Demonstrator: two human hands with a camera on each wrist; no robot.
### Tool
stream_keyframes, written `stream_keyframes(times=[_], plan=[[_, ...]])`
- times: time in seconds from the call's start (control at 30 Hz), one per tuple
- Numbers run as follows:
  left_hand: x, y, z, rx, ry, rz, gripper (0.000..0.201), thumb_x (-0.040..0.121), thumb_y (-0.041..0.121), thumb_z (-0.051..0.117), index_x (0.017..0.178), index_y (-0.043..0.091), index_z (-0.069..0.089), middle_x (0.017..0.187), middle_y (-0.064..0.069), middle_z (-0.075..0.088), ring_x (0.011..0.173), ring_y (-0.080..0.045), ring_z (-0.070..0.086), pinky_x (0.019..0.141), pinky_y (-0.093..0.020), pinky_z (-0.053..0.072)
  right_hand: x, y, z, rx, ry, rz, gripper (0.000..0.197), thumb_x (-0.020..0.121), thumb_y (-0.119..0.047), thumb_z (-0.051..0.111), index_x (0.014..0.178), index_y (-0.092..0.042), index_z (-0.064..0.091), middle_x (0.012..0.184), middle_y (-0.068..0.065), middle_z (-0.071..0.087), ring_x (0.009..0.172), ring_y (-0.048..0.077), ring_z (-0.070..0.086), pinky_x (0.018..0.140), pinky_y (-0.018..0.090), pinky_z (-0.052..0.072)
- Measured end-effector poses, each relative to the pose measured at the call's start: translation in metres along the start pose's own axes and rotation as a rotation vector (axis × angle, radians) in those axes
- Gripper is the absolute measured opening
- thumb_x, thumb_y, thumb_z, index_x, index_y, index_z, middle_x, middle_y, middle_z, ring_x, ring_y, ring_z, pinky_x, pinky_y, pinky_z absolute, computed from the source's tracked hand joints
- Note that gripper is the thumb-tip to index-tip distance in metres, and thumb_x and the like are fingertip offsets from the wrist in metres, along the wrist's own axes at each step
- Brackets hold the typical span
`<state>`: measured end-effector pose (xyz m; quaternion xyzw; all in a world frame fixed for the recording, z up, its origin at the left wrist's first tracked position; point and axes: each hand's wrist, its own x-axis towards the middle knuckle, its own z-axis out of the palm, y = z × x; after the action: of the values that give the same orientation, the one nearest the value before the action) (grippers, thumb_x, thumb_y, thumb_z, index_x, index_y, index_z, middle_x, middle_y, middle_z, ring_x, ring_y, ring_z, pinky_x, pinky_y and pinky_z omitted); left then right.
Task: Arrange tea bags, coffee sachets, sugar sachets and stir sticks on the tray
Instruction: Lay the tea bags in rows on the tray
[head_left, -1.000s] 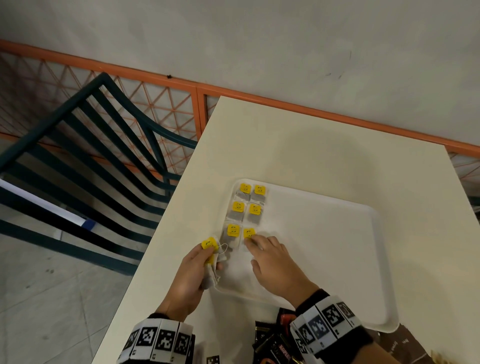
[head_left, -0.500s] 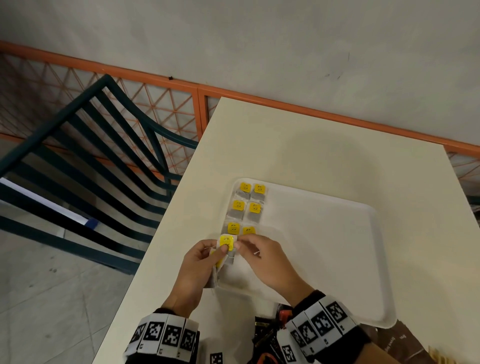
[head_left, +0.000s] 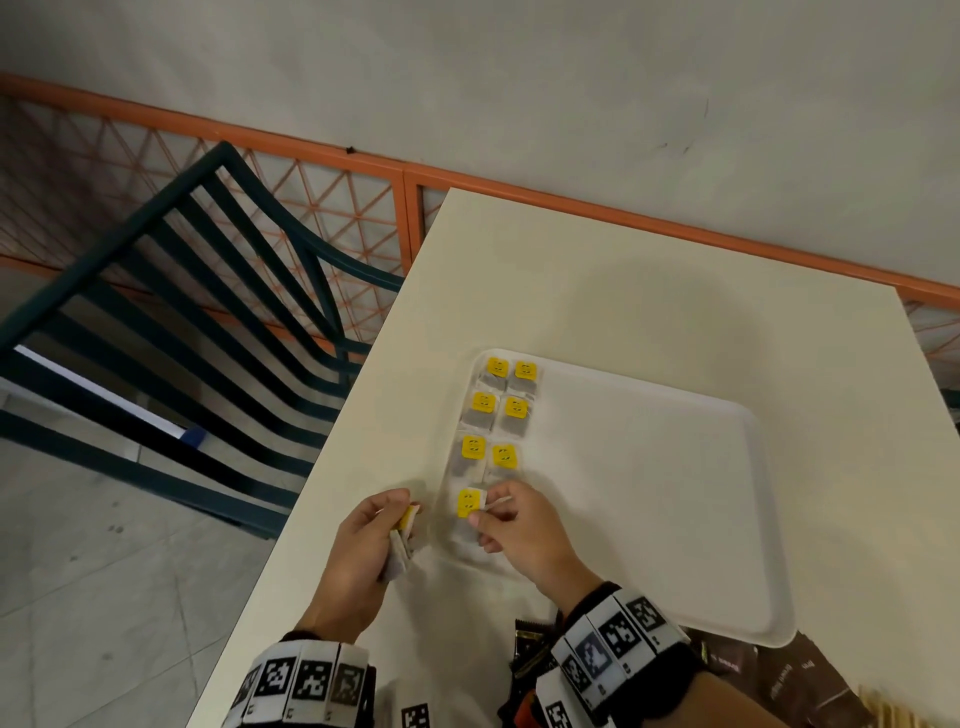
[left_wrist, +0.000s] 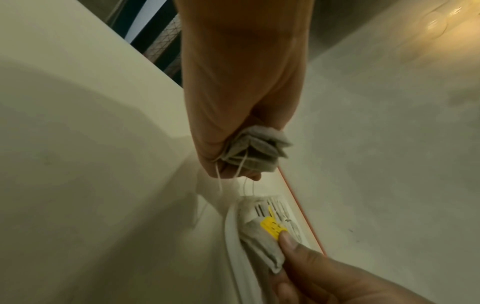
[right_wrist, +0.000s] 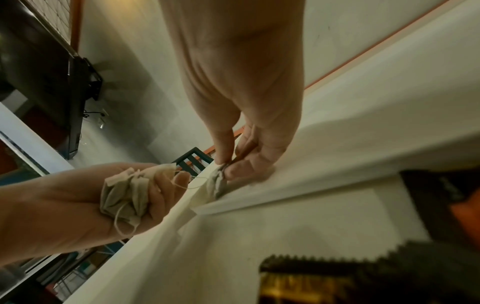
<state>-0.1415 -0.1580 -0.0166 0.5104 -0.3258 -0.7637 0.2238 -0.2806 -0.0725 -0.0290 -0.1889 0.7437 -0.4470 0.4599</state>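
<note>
Seventh tea bag (head_left: 466, 512) pinched by right hand (head_left: 524, 535) at near left corner of white tray (head_left: 675, 519), bag lying on tray floor. Six tea bags (head_left: 496, 415) laid in two columns beyond it. Bunch of tea bags (right_wrist: 124, 193) gripped in curled left hand (head_left: 363, 551), held over bench (head_left: 649, 291) just beside tray rim. Dark sachets (head_left: 769, 675) lying on bench by near edge.

Most of the tray (head_left: 649, 493) lies bare from 12 to 4 o'clock of the right hand (head_left: 519, 535). Six laid tea bags (head_left: 498, 410) fill its left strip at 12 o'clock. Dark sachets (head_left: 753, 675) crowd the tabletop (head_left: 623, 291) at 5 o'clock.
</note>
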Motion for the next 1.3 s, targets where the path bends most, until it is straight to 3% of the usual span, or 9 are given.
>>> stream_keyframes(times=[0.13,0.37,0.53,0.73,0.83,0.93,1.03,1.1,1.3], plan=[[0.001,0.000,-0.010,-0.011,0.003,0.001,0.015,0.093,0.011,0.049,0.102,0.003,0.057,0.089,-0.011,0.061,0.072,-0.014,0.058,0.061,-0.021,0.050,0.008,-0.003,0.008,0.009,0.044,-0.019,0.024,0.081,0.001,0.064,0.079,-0.016,0.047,0.068,0.004,0.059,0.050,0.014,0.054,0.050,0.020,0.049],[-0.006,0.001,-0.010,0.024,-0.018,0.017,0.013,0.093,0.004,0.046,0.099,0.004,0.058,0.085,-0.013,0.058,0.075,-0.021,0.056,0.065,-0.027,0.051,0.016,-0.006,0.017,-0.166,0.142,-0.153,0.032,0.077,-0.002,0.069,0.077,-0.020,0.042,0.062,0.002,0.054,0.054,0.016,0.052,0.060,0.032,0.050],[-0.008,-0.001,-0.005,0.057,-0.006,0.039,0.015,0.092,0.001,0.048,0.103,0.007,0.056,0.090,-0.008,0.057,0.077,-0.019,0.055,0.049,-0.020,0.052,0.012,-0.009,0.016,-0.280,0.179,-0.198,0.031,0.080,-0.014,0.068,0.092,-0.018,0.040,0.061,-0.003,0.052,0.062,0.017,0.051,0.064,0.030,0.045],[-0.002,-0.003,0.002,0.045,-0.026,-0.028,0.015,0.090,0.007,0.054,0.104,0.012,0.057,0.055,-0.004,0.056,0.033,-0.006,0.044,0.046,-0.016,0.037,-0.004,-0.014,0.022,-0.266,0.014,-0.277,0.015,0.086,-0.032,0.062,0.087,-0.017,0.059,0.066,-0.010,0.052,0.060,0.004,0.049,0.061,0.014,0.039],[0.001,-0.006,0.004,0.009,-0.025,-0.055,0.013,0.089,0.011,0.056,0.101,0.014,0.059,0.056,-0.007,0.057,0.040,-0.014,0.049,0.054,-0.022,0.040,-0.007,-0.007,0.025,-0.193,-0.069,-0.200,0.015,0.081,-0.025,0.068,0.077,-0.028,0.054,0.072,-0.006,0.059,0.063,0.009,0.053,0.065,0.025,0.046],[-0.001,-0.006,0.008,-0.016,-0.029,-0.074,0.012,0.094,0.014,0.049,0.095,0.009,0.060,0.048,-0.014,0.054,0.044,-0.023,0.050,0.046,-0.025,0.050,-0.007,-0.002,0.023,-0.151,-0.054,-0.143,0.025,0.080,-0.013,0.068,0.071,-0.030,0.052,0.070,-0.001,0.060,0.059,0.011,0.052,0.064,0.029,0.046],[-0.007,0.000,0.015,-0.048,-0.084,-0.168,0.024,0.096,0.019,0.043,0.104,0.002,0.057,0.084,-0.019,0.064,0.071,-0.027,0.062,0.053,-0.030,0.057,-0.011,-0.004,0.014,-0.092,-0.046,-0.110,0.022,0.082,-0.009,0.065,0.071,-0.025,0.054,0.067,-0.003,0.057,0.056,0.009,0.052,0.057,0.022,0.044],[-0.008,0.002,0.012,-0.099,-0.049,-0.265,0.024,0.097,0.022,0.042,0.096,0.002,0.055,0.086,-0.017,0.063,0.076,-0.028,0.060,0.053,-0.031,0.057,-0.013,-0.005,0.004,-0.028,-0.024,-0.088,0.022,0.085,-0.006,0.061,0.072,-0.022,0.053,0.065,-0.002,0.056,0.053,0.009,0.051,0.049,0.017,0.044],[-0.016,0.000,-0.005,-0.019,-0.010,-0.346,0.021,0.093,0.022,0.045,0.095,0.006,0.057,0.059,-0.007,0.062,0.043,-0.016,0.055,0.040,-0.017,0.042,-0.007,-0.002,-0.029,0.012,0.126,-0.050,0.018,0.085,-0.007,0.061,0.073,-0.019,0.055,0.066,0.001,0.058,0.057,0.011,0.052,0.054,0.019,0.041]])
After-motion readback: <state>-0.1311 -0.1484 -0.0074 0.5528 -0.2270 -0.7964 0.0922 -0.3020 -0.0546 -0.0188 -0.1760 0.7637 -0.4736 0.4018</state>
